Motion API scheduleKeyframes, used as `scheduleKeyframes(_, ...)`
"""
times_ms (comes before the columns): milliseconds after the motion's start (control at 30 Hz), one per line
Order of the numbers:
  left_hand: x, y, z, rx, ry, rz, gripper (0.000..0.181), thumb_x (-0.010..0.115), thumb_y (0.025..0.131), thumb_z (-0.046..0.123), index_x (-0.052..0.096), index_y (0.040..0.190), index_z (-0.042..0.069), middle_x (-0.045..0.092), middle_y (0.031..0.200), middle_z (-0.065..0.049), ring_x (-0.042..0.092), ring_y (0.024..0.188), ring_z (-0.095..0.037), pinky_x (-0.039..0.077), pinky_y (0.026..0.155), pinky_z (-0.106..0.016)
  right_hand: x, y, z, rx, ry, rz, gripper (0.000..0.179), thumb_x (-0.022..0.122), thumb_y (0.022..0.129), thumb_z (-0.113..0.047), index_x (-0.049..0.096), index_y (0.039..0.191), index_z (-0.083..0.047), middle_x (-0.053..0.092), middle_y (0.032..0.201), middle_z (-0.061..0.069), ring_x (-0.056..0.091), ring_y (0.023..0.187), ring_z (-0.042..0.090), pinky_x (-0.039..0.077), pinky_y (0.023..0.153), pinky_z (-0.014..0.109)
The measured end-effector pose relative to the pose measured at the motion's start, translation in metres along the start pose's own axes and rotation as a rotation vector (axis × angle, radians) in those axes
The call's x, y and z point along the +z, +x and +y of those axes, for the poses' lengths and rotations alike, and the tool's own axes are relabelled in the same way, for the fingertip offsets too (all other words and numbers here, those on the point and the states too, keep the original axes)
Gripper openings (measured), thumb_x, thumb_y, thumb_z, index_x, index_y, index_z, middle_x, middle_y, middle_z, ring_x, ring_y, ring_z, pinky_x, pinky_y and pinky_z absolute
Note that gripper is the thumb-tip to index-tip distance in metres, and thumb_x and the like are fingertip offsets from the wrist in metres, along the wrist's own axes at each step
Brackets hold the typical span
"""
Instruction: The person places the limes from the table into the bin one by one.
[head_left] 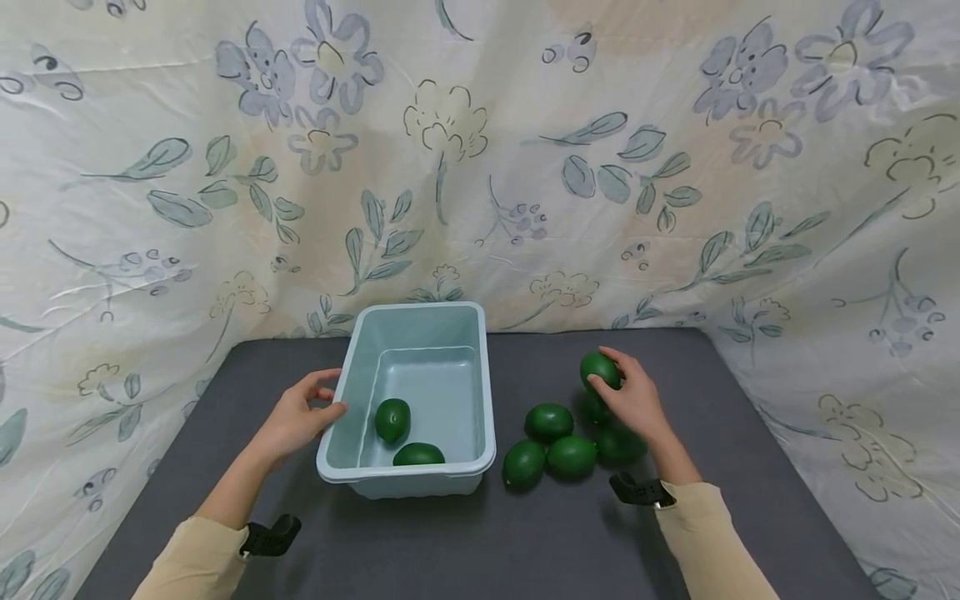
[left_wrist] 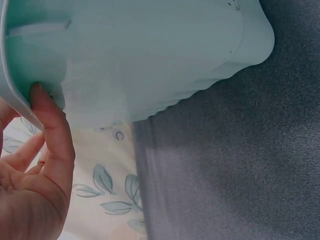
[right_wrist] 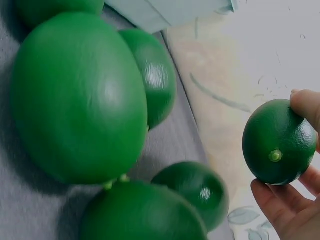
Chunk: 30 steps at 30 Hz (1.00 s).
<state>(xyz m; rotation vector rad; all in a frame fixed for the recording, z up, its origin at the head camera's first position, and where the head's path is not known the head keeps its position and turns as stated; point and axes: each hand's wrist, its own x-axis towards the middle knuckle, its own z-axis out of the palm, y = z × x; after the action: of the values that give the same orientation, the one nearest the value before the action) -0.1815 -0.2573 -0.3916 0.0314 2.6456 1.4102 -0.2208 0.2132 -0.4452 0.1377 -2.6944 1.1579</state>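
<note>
In the head view, my right hand (head_left: 633,400) holds a smooth green lime (head_left: 599,369) above the right of the table. The right wrist view shows this lime (right_wrist: 278,142) pinched between thumb and fingers, its pale stem nub facing the camera. Below and left of that hand, several more limes (head_left: 572,457) lie in a close group. My left hand (head_left: 300,417) grips the left rim of a pale blue plastic bin (head_left: 487,400), with a digit against the outer wall (left_wrist: 150,50) in the left wrist view. Two limes (head_left: 392,420) rest inside the bin, near its front.
Everything stands on a dark grey tabletop (head_left: 540,542). A flowered cloth (head_left: 480,208) hangs behind the table and along both sides. The bin is left of the lime group, a narrow gap between them. Each wrist wears a black strap (head_left: 643,490).
</note>
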Motion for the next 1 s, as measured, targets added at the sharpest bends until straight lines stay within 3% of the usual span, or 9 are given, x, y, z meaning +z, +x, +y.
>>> scheduleKeyframes(1000,0.000,-0.001,0.001,-0.008,0.000,0.001,0.061,0.059,0.089,0.015,0.029,0.141,0.005,0.052,0.111,-0.022,0.058,0.071,-0.018,0.050,0.059,-0.032,0.019,0.033,-0.075,-0.127,0.084,-0.048,0.054,0.063,0.087,-0.028,0.043,0.136,-0.015,0.044,0.135,0.012,0.051,0.110,0.031,0.046,0.081,0.046)
